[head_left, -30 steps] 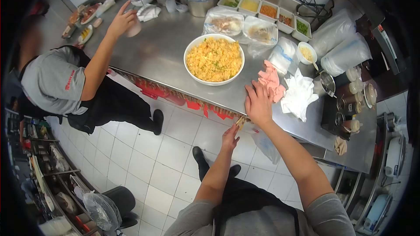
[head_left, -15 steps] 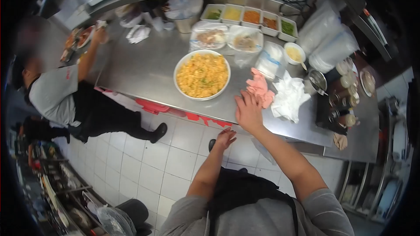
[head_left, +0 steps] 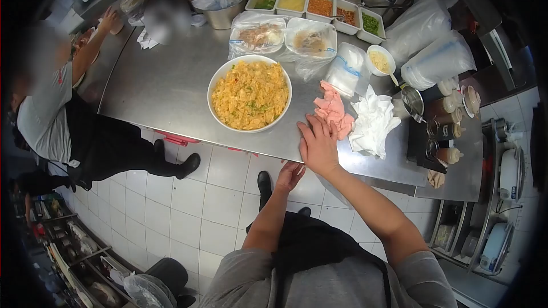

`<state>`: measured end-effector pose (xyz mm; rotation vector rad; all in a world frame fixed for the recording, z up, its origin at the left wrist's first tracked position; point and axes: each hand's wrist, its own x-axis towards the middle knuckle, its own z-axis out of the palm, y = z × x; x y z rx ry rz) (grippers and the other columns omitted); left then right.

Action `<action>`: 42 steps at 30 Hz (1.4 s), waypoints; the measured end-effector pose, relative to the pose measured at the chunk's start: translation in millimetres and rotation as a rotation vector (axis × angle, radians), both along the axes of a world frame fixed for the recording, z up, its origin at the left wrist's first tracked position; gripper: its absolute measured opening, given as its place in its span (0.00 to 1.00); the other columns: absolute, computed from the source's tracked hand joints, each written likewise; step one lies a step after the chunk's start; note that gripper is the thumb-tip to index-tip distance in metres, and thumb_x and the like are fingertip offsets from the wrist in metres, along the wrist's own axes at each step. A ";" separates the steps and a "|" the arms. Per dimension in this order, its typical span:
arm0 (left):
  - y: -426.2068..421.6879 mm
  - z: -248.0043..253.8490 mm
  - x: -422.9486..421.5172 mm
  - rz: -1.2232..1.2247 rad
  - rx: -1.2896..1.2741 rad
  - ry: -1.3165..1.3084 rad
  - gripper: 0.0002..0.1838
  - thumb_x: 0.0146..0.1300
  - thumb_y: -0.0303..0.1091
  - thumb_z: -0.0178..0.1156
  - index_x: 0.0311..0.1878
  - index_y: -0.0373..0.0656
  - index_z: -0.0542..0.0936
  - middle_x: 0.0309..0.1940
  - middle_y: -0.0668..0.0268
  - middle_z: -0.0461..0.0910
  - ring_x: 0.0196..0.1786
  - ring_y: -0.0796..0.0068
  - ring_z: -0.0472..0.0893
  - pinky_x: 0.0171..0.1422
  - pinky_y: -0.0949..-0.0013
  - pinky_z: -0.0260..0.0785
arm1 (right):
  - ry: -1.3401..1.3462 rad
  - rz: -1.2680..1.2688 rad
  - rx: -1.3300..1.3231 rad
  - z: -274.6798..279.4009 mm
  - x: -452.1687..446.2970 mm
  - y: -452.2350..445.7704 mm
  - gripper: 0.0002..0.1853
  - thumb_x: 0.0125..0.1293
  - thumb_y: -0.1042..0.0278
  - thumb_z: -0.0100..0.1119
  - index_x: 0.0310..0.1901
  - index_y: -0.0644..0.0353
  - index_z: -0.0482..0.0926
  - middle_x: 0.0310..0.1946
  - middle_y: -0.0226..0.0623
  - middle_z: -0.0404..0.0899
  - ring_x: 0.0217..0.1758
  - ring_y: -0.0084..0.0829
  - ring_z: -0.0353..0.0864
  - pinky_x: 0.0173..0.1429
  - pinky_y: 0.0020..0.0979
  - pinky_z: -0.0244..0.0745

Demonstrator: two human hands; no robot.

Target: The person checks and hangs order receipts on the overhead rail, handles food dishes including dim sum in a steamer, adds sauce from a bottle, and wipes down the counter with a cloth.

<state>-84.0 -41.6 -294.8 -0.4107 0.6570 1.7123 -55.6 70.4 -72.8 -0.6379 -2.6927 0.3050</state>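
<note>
My right hand (head_left: 319,144) lies flat on the steel counter (head_left: 165,88) near its front edge, fingers spread. Its fingertips are beside a crumpled pink cloth (head_left: 333,109); whether they touch it I cannot tell. A bunched white cloth (head_left: 374,122) lies just right of the pink one. My left hand (head_left: 290,175) is lower, right at the counter's front edge, palm turned up and fingers loosely apart, with nothing visible in it. To the left of my right hand stands a large white bowl (head_left: 212,108) heaped with yellow fried rice (head_left: 249,94).
Two bagged food trays (head_left: 258,35) sit behind the bowl, before a row of topping containers (head_left: 319,7). A small bowl (head_left: 381,60), plastic bag stacks (head_left: 438,60) and sauce bottles (head_left: 450,117) stand right. A co-worker (head_left: 48,114) reaches over the counter's left end.
My view has shifted, so the counter's things sit further left. My left hand has come up to the counter's edge. My right hand stays on the counter beside the pink cloth.
</note>
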 end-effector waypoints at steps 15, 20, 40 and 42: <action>-42.7 15.4 11.5 0.064 -0.444 0.622 0.20 0.52 0.31 0.69 0.48 0.38 0.77 0.34 0.68 0.81 0.34 0.81 0.78 0.37 0.78 0.70 | 0.096 0.024 0.062 -3.2 4.6 -0.6 0.21 0.53 0.67 0.54 0.51 0.54 0.72 0.57 0.40 0.66 0.64 0.39 0.60 0.68 0.51 0.45; -91.5 7.8 -17.4 0.049 -0.495 0.913 0.08 0.56 0.27 0.65 0.37 0.34 0.81 0.31 0.67 0.82 0.34 0.82 0.78 0.41 0.78 0.72 | 0.113 0.061 0.009 -8.4 3.1 0.1 0.21 0.53 0.69 0.54 0.52 0.58 0.72 0.57 0.45 0.65 0.64 0.45 0.60 0.67 0.53 0.47; -16.9 337.0 -348.0 -0.148 -0.553 2.125 0.06 0.44 0.26 0.69 0.28 0.38 0.82 0.22 0.57 0.81 0.26 0.68 0.81 0.34 0.68 0.73 | 0.087 0.000 -0.033 6.5 -3.3 -4.0 0.21 0.51 0.70 0.55 0.50 0.56 0.74 0.56 0.43 0.66 0.63 0.43 0.62 0.67 0.52 0.46; 3.6 343.3 -356.1 -0.316 -0.518 2.112 0.06 0.43 0.24 0.68 0.28 0.38 0.82 0.22 0.57 0.81 0.28 0.65 0.81 0.36 0.66 0.73 | 0.066 -0.031 -0.025 13.3 -1.1 -6.1 0.21 0.51 0.69 0.55 0.50 0.55 0.74 0.56 0.41 0.67 0.63 0.41 0.63 0.67 0.52 0.45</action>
